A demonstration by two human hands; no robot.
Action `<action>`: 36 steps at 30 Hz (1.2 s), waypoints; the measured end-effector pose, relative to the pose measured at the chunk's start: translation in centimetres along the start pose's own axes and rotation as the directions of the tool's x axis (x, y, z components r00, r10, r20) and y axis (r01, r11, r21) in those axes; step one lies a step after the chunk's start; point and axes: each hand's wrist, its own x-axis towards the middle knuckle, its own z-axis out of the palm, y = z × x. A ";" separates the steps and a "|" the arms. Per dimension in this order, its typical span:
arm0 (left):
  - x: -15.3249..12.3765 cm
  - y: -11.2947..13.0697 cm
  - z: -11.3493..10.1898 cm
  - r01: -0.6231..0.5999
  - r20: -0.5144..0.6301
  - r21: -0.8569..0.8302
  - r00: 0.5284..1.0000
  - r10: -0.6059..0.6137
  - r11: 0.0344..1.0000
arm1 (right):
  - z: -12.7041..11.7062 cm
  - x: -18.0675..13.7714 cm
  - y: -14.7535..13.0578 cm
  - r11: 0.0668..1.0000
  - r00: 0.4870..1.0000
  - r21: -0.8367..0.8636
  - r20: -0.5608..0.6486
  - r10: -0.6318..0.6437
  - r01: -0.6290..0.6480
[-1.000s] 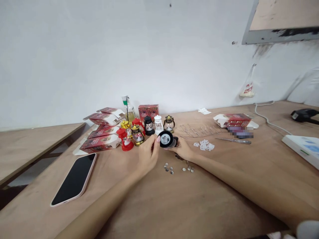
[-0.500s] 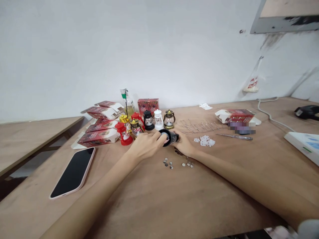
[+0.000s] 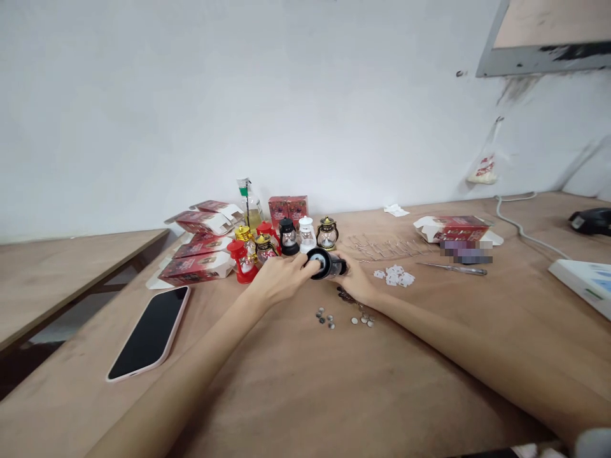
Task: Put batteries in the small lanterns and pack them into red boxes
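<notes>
Lantern (image 3: 328,264) tipped over, hollow base showing

The black lantern is held in front of the white lantern (image 3: 306,238), its long axis nearer level than upright. The base turns left and toward the wearer; the top points away, toward the right hand (image 3: 358,281), whose fingers curl round the body. The left hand (image 3: 280,278) has bent fingers at the base opening; whether they pinch anything I cannot tell. Small discs (image 3: 354,320) lie nearer the wearer than the white lantern.

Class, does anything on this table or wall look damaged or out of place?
Yes: dark marks blotch the otherwise pale wall below the grey frame, upper right. Small discs lie scattered loose near the right hand.
</notes>
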 end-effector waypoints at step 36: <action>0.6 0.4 -1.8 0.235 -0.144 -0.833 0.783 -0.605 0.501 | 0.4 0.0 0.2 0.998 1.000 0.063 0.001 0.028 -0.028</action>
